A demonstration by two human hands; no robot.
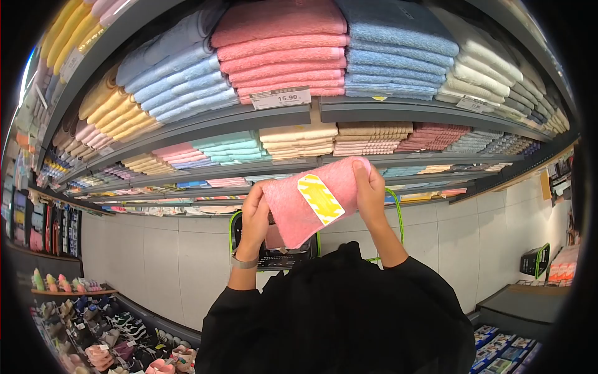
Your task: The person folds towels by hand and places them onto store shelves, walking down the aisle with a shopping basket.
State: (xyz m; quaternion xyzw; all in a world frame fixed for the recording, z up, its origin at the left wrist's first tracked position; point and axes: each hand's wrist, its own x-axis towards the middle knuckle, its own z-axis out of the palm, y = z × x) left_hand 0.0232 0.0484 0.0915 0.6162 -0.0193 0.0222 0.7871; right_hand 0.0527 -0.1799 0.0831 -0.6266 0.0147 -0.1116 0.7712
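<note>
A folded pink towel [283, 215] is stretched between my two hands in front of my chest, tilted up toward the right. On its face is a yellow and white striped label [321, 199]. My left hand [254, 215], with a band on the wrist, grips the towel's left edge. At the upper right corner my right hand [370, 190] pinches it, the thumb on top; the fingers behind are hidden. Below the towel stands a dark shopping basket [283, 257] with green edging, partly covered by the towel and my black clothing.
Shelves ahead hold stacked pink towels [283, 50], blue towels [398, 56] and other colours. A price tag [281, 98] reads 15.90. Shoes [118, 330] fill a display at lower left. Another basket [534, 260] stands at right on the tiled floor [162, 249].
</note>
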